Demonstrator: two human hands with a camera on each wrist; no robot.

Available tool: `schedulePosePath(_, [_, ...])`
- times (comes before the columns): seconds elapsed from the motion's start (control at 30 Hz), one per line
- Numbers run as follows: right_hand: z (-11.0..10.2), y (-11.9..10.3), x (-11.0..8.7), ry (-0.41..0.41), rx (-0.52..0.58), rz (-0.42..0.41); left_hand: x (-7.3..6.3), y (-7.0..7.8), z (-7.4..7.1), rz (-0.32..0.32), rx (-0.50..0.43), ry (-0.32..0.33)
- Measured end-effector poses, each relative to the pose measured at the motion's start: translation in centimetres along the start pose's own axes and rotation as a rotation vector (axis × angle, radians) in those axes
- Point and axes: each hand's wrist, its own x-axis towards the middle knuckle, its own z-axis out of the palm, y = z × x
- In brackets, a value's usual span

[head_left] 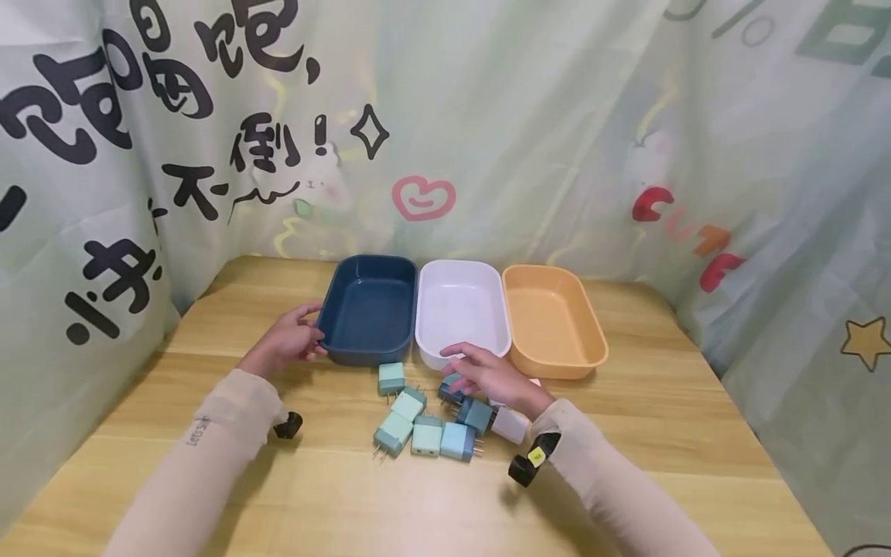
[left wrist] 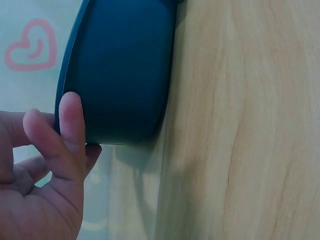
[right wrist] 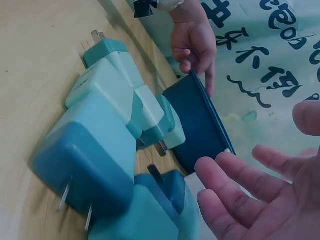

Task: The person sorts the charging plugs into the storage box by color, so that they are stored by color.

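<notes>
Toward the left side of the head view, my left hand (head_left: pixel 294 334) holds the near-left rim of a dark blue tray (head_left: pixel 336 350), with digits on both sides of the rim in the left wrist view. My right hand (head_left: pixel 490 375) hovers over a group of plug chargers, fingers spread and nothing in them. Below it lie dark teal chargers (head_left: pixel 476 415) and a white charger (head_left: pixel 510 425), partly covered. Mint green chargers (head_left: pixel 394 432) lie further left, beside a light blue charger (head_left: pixel 457 441) with bare metal prongs.
A white tray (head_left: pixel 462 305) stands against the blue one, and an orange tray (head_left: pixel 557 329) is at its right. All rest on a wooden table (head_left: pixel 334 495). A printed curtain (head_left: pixel 529 139) hangs behind. Each wrist carries a small black camera (head_left: pixel 288 425).
</notes>
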Motion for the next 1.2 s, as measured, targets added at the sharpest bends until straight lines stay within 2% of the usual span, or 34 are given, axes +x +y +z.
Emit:
schedulePosePath(0.27, [1.0, 0.2, 1.1, -0.062, 0.009, 0.024, -0.4, -0.1, 0.4, -0.019, 0.000, -0.001])
schedulePosePath(0.5, [1.5, -0.3, 1.6, -0.097, -0.073, 0.028, -0.5, 0.3, 0.1, -0.019, 0.034, 0.005])
schedulePosePath(0.67, [1.4, 0.2, 2.0, -0.102, -0.116, 0.033, -0.3, 0.0, 0.3, -0.021, 0.015, 0.016])
schedulePosePath(0.93, [1.7, 0.7, 2.9, -0.120, -0.219, -0.038, -0.1, -0.4, 0.2, -0.019, -0.031, 0.006])
schedulePosePath(1.2, [2.1, 0.3, 3.9, -0.202, -0.366, 0.010, -0.2, -0.4, 0.0, -0.038, -0.034, 0.018])
